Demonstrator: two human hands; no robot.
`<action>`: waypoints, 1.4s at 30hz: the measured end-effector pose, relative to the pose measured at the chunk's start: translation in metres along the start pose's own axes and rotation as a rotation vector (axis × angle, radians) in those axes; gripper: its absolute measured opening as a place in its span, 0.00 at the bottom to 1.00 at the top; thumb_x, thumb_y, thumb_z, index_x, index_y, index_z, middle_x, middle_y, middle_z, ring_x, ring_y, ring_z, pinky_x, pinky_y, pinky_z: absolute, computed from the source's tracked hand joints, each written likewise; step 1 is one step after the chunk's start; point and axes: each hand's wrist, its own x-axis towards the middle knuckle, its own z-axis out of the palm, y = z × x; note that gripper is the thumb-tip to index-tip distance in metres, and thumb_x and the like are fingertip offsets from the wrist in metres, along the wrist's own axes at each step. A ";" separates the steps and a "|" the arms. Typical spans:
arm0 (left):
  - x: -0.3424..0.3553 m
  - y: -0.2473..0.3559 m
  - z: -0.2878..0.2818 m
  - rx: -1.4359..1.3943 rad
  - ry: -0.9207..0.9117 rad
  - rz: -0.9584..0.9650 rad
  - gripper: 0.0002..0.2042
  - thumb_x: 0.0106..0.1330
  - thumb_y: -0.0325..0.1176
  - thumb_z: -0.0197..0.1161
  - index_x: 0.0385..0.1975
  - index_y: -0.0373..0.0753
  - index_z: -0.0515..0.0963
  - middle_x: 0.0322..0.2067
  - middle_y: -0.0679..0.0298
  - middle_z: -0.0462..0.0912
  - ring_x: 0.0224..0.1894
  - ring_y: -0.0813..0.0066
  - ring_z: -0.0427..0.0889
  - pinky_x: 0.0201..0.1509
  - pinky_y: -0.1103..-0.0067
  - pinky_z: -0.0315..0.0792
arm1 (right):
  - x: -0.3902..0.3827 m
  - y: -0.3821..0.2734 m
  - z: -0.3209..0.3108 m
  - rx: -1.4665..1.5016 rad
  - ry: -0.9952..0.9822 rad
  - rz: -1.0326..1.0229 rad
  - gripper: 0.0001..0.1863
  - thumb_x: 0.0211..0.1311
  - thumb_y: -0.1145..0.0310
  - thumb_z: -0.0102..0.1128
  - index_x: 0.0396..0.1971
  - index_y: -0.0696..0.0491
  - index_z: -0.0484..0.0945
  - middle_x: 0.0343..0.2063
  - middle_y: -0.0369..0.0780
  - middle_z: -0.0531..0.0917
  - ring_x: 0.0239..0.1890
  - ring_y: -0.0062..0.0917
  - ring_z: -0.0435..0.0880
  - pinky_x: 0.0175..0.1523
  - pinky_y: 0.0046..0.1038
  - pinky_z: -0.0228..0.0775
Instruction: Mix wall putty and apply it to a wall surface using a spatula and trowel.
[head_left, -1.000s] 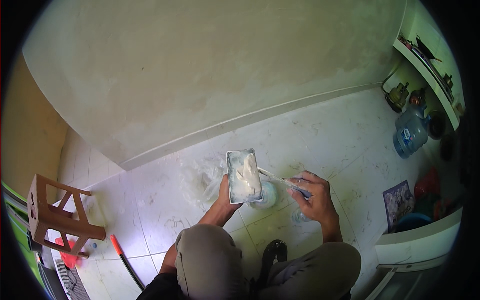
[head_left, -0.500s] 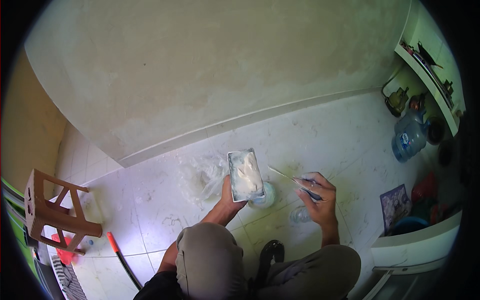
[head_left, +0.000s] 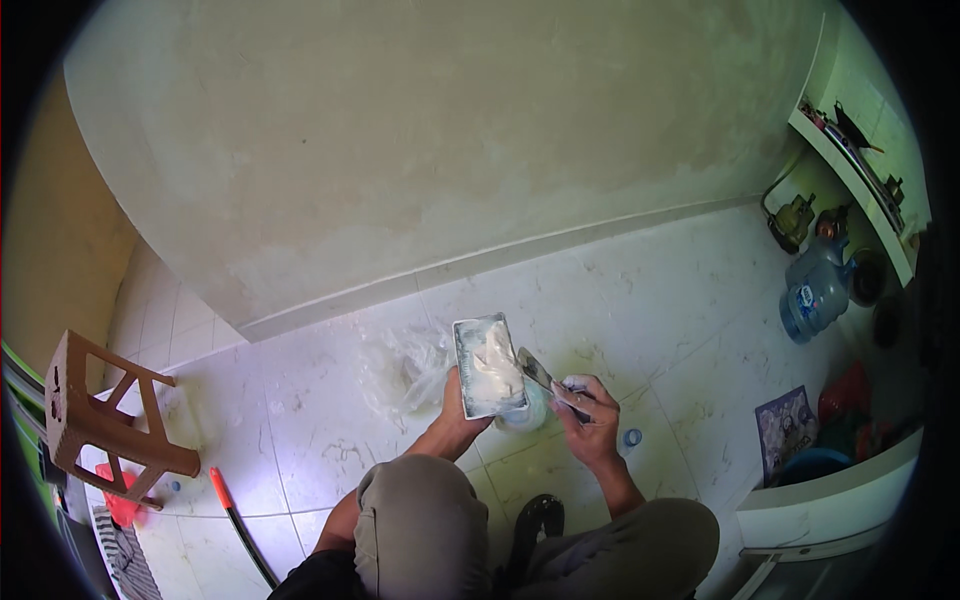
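Note:
My left hand (head_left: 460, 412) grips a shallow rectangular metal tray (head_left: 473, 385) from its lower left side, over the floor. White putty-like paste (head_left: 497, 358) lies heaped in the tray and smeared across it. My right hand (head_left: 592, 425) is closed around a putty knife (head_left: 535, 369), whose blade is beside the tray's right edge; whether they touch I cannot tell. Partly hidden under the tray is a clear, pale green container (head_left: 527, 415). A crumpled clear plastic bag (head_left: 395, 370) lies left of the tray. By my right wrist is a small blue round piece (head_left: 631, 437).
A plastered wall (head_left: 450, 150) rises ahead from the tiled floor (head_left: 640, 290). At left stand a brown plastic stool (head_left: 120, 410) and an orange-tipped pole (head_left: 222, 490). A large blue water jug (head_left: 815, 295) and a patterned packet (head_left: 785, 430) are at right, near a white ledge (head_left: 840, 490).
My right hand has moved left, bringing the putty knife from apart to beside the tray's right edge. My left hand still holds the tray. The view has shifted slightly.

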 end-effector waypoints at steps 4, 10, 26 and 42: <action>0.007 0.011 -0.010 -0.049 -0.215 -0.005 0.13 0.78 0.37 0.52 0.53 0.40 0.79 0.45 0.59 0.86 0.45 0.61 0.87 0.53 0.60 0.83 | -0.040 0.033 0.000 0.031 0.057 0.201 0.19 0.58 0.87 0.71 0.49 0.58 0.90 0.39 0.41 0.83 0.43 0.26 0.86 0.47 0.24 0.78; 0.002 0.019 0.002 0.174 -0.037 0.119 0.12 0.77 0.38 0.54 0.52 0.41 0.80 0.43 0.61 0.87 0.45 0.63 0.88 0.53 0.61 0.84 | -0.123 0.120 0.041 -0.564 -0.282 0.153 0.08 0.59 0.80 0.62 0.36 0.56 0.87 0.41 0.46 0.83 0.43 0.43 0.84 0.47 0.39 0.80; -0.004 0.048 0.108 0.515 -0.094 0.251 0.10 0.79 0.32 0.55 0.52 0.35 0.79 0.44 0.60 0.87 0.42 0.68 0.90 0.47 0.70 0.88 | -0.055 0.106 0.023 -0.156 -0.164 0.295 0.11 0.71 0.68 0.62 0.44 0.58 0.87 0.38 0.46 0.89 0.41 0.35 0.89 0.48 0.34 0.82; 0.018 -0.049 0.255 0.778 -0.195 0.461 0.13 0.84 0.37 0.53 0.55 0.39 0.80 0.47 0.65 0.87 0.50 0.76 0.86 0.51 0.72 0.84 | 0.152 -0.122 -0.080 0.782 0.070 0.134 0.25 0.65 0.87 0.63 0.62 0.62 0.74 0.58 0.41 0.82 0.59 0.24 0.81 0.66 0.30 0.72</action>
